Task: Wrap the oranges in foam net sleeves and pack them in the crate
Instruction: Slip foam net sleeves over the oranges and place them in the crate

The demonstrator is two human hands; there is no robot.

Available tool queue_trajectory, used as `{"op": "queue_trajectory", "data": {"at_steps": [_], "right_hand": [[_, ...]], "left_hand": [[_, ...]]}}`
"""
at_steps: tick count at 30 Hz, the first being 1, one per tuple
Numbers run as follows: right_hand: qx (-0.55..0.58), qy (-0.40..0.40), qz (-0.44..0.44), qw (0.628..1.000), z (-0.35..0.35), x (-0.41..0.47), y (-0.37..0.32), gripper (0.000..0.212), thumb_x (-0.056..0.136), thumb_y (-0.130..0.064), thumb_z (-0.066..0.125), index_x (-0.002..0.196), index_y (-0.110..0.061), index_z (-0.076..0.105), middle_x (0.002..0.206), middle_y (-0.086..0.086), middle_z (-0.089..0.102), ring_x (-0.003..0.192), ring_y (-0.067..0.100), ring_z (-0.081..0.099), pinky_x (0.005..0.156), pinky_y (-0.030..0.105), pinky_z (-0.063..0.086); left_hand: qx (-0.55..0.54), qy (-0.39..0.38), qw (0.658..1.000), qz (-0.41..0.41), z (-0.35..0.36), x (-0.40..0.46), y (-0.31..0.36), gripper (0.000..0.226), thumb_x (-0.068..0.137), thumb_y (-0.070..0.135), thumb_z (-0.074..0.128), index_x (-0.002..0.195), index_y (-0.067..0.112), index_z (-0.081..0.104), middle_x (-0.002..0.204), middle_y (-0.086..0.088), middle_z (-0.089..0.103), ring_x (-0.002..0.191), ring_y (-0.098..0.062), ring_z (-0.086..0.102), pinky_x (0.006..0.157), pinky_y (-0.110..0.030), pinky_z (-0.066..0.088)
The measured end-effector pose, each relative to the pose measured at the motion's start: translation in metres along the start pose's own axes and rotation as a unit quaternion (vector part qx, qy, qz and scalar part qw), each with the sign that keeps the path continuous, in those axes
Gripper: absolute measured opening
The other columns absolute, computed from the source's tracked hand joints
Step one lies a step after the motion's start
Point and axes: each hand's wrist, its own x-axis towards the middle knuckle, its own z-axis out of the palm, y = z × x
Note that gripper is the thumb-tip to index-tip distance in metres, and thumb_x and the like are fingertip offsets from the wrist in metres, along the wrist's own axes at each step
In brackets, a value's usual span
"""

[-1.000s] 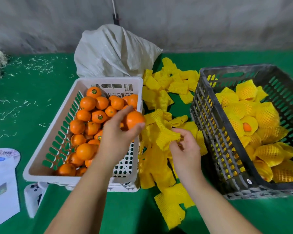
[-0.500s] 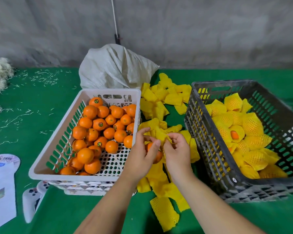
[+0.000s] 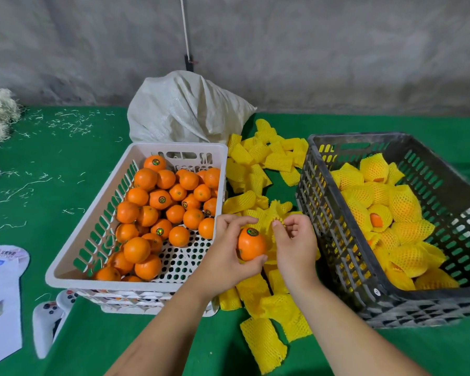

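An unwrapped orange [image 3: 251, 244] with a round sticker on top sits in the left hand [image 3: 225, 253], thumb curled under it and fingers closed over its far side. Just to its right, the right hand [image 3: 293, 244] pinches the frilled edge of a yellow foam net sleeve [image 3: 276, 213] between thumb and fingertips — the sleeve touches the orange's right side but does not yet cover it. Both hands hover over the loose pile of sleeves [image 3: 258, 164] that runs in a strip down the middle of the green table [image 3: 65, 158], between two crates. The white crate [image 3: 92, 226] on the left holds bare oranges [image 3: 160, 199], heaped toward its far end, with perforated floor showing at the near right corner. The dark crate [image 3: 337, 267] on the right holds wrapped oranges [image 3: 402, 204] — yellow netted bundles piled along its left side. A pale woven sack [image 3: 185, 109] slumps behind the white crate at the table's far edge against the grey wall.
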Motion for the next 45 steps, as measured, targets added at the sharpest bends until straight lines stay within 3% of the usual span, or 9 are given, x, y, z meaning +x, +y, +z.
{"op": "queue_trajectory", "data": {"at_steps": [7, 12, 18, 20, 25, 32, 36, 41, 45], "right_hand": [[0.003, -0.076, 0.018, 0.997, -0.004, 0.004, -0.001, 0.010, 0.095, -0.010, 0.069, 0.095, -0.012, 0.060, 0.089, 0.006, 0.065, 0.085, 0.019, 0.063, 0.080, 0.042, 0.054], [-0.001, -0.077, 0.031, 0.997, -0.017, 0.001, 0.000, 0.018, 0.098, -0.015, 0.066, 0.114, -0.024, 0.068, 0.108, -0.014, 0.067, 0.103, -0.002, 0.062, 0.099, 0.035, 0.054], [-0.009, -0.098, -0.010, 0.995, -0.015, -0.027, -0.005, 0.017, 0.100, -0.017, 0.063, 0.109, -0.029, 0.070, 0.107, -0.007, 0.070, 0.100, 0.015, 0.068, 0.086, 0.048, 0.059], [-0.019, -0.105, -0.036, 0.994, -0.017, -0.028, -0.009, 0.017, 0.100, -0.016, 0.063, 0.110, -0.028, 0.070, 0.109, -0.008, 0.068, 0.100, 0.010, 0.066, 0.085, 0.044, 0.059], [-0.027, -0.139, -0.067, 0.988, -0.019, -0.027, -0.018, 0.017, 0.099, -0.014, 0.064, 0.110, -0.025, 0.071, 0.111, -0.011, 0.064, 0.106, 0.009, 0.064, 0.088, 0.042, 0.059], [-0.051, -0.145, -0.100, 0.983, -0.017, -0.021, -0.022, 0.023, 0.098, -0.008, 0.061, 0.110, -0.026, 0.069, 0.111, -0.011, 0.059, 0.107, 0.008, 0.060, 0.089, 0.042, 0.056], [-0.116, -0.138, -0.139, 0.974, -0.024, -0.018, -0.029, 0.017, 0.099, -0.014, 0.062, 0.110, -0.025, 0.068, 0.110, -0.015, 0.057, 0.104, 0.002, 0.057, 0.084, 0.031, 0.056], [-0.178, -0.176, -0.218, 0.943, -0.022, -0.027, -0.042, 0.014, 0.101, -0.024, 0.061, 0.114, -0.026, 0.066, 0.110, -0.016, 0.057, 0.095, 0.002, 0.054, 0.072, 0.018, 0.047], [-0.154, -0.182, -0.201, 0.950, -0.013, -0.026, -0.041, 0.016, 0.101, -0.021, 0.059, 0.116, -0.026, 0.063, 0.112, -0.015, 0.054, 0.105, 0.002, 0.050, 0.081, 0.013, 0.042]], "left_hand": [[0.010, -0.101, 0.995, -0.001, -0.004, 0.006, 0.002, 0.062, 0.076, 0.047, 0.084, 0.133, 0.048, 0.059, 0.158, 0.026, 0.030, 0.141, 0.006, 0.039, 0.100, -0.022, 0.052], [0.052, -0.058, 0.997, -0.025, 0.002, 0.004, 0.005, 0.077, 0.079, 0.062, 0.077, 0.148, 0.046, 0.046, 0.139, 0.025, 0.052, 0.122, -0.001, 0.057, 0.097, -0.028, 0.055], [0.016, -0.013, 0.999, -0.035, -0.002, 0.002, 0.009, 0.081, 0.080, 0.076, 0.072, 0.141, 0.058, 0.022, 0.134, 0.038, 0.041, 0.108, -0.001, 0.063, 0.083, -0.028, 0.059], [0.000, -0.017, 1.000, -0.023, -0.001, 0.003, 0.007, 0.080, 0.085, 0.072, 0.072, 0.147, 0.055, 0.024, 0.138, 0.025, 0.045, 0.112, -0.004, 0.062, 0.085, -0.032, 0.059], [0.020, -0.002, 0.999, 0.027, -0.001, 0.004, 0.003, 0.055, 0.095, 0.057, 0.069, 0.141, 0.051, 0.039, 0.135, 0.012, 0.037, 0.129, 0.009, 0.039, 0.096, -0.004, 0.036], [0.048, -0.029, 0.997, 0.059, 0.000, 0.002, -0.002, 0.066, 0.087, 0.030, 0.068, 0.141, 0.036, 0.030, 0.155, 0.010, 0.026, 0.138, 0.014, 0.032, 0.093, -0.006, 0.041], [-0.027, 0.004, 1.000, -0.010, 0.003, 0.003, -0.001, 0.066, 0.089, 0.060, 0.075, 0.137, 0.049, 0.031, 0.119, 0.030, 0.054, 0.097, -0.006, 0.068, 0.074, -0.024, 0.056], [-0.207, 0.113, 0.969, -0.071, -0.004, 0.007, 0.000, 0.070, 0.074, 0.057, 0.091, 0.116, 0.040, 0.039, 0.108, -0.006, 0.062, 0.085, -0.013, 0.066, 0.071, -0.033, 0.057], [-0.215, 0.060, 0.972, -0.068, -0.008, 0.001, 0.007, 0.061, 0.085, 0.042, 0.079, 0.126, 0.050, 0.035, 0.123, 0.031, 0.055, 0.104, 0.003, 0.065, 0.085, -0.028, 0.058]]}}
